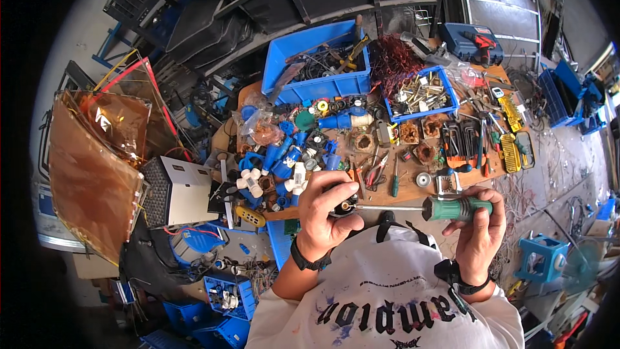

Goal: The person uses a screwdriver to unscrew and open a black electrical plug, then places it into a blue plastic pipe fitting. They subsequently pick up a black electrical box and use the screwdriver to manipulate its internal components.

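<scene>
My right hand (479, 232) is closed round the green handle of a screwdriver (457, 208). Its metal shaft points left, and the tip meets a small dark round part with a brass-coloured centre (346, 207). That part is pinched between the thumb and fingers of my left hand (318, 210), which hide much of it. Both hands are in front of my chest, at the near edge of the wooden workbench (407, 184). On the bench just beyond them lie another green-handled screwdriver (394, 184) and a pair of pliers (376, 171).
A large blue bin (316, 95) of tools stands at the back, beside a blue tray (421, 116) of bolts. Blue and white plug connectors (278, 155) crowd the bench's left. Hex keys (462, 139) and a drill on a case (481, 40) are at right.
</scene>
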Demonstrator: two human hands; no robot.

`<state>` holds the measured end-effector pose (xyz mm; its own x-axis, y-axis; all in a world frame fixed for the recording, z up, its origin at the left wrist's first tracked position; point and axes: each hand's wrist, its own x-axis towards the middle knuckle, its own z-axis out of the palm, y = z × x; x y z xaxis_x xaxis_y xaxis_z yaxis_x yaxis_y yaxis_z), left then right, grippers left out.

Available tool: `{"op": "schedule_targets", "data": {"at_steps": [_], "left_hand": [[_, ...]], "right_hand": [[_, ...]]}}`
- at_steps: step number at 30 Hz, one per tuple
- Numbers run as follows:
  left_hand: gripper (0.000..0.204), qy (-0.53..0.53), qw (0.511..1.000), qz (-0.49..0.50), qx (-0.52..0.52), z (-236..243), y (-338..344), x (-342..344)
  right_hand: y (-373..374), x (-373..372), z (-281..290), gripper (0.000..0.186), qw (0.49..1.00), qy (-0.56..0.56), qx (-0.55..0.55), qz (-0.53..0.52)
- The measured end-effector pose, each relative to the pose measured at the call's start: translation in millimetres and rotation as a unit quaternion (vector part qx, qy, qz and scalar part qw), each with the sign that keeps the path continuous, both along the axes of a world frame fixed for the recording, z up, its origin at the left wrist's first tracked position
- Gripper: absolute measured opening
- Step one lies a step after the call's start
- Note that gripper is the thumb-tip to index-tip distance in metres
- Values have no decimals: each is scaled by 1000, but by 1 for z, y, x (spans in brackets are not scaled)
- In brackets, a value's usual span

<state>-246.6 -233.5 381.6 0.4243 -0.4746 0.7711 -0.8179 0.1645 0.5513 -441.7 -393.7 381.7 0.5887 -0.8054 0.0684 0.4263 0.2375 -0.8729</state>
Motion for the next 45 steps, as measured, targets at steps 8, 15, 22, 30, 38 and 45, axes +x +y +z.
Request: {"op": "schedule_targets", "data": {"at_steps": [8, 15, 22, 30, 38, 45], "left_hand": [[53, -57, 998, 3, 21, 6, 1, 2], [51, -126, 991, 31, 22, 6, 1, 5], [47, -33, 999, 8, -13, 0, 6, 8], [50, -14, 1000, -20, 0, -3, 8, 4], [53, -3, 1000, -19, -9, -4, 7, 1], [56, 130, 987, -79, -59, -10, 0, -11]], "right_hand": [[-4, -1, -1, 26, 1000, -18, 7, 20], [-11, -2, 0, 29, 996, 17, 56, 62], [-23, -11, 8, 40, 974, 134, 24, 182], [-23, -9, 9, 41, 988, 74, -24, 132], [-16, -7, 0, 41, 991, 11, -96, 89], [-14, -14, 3, 43, 992, 74, -12, 106]]}}
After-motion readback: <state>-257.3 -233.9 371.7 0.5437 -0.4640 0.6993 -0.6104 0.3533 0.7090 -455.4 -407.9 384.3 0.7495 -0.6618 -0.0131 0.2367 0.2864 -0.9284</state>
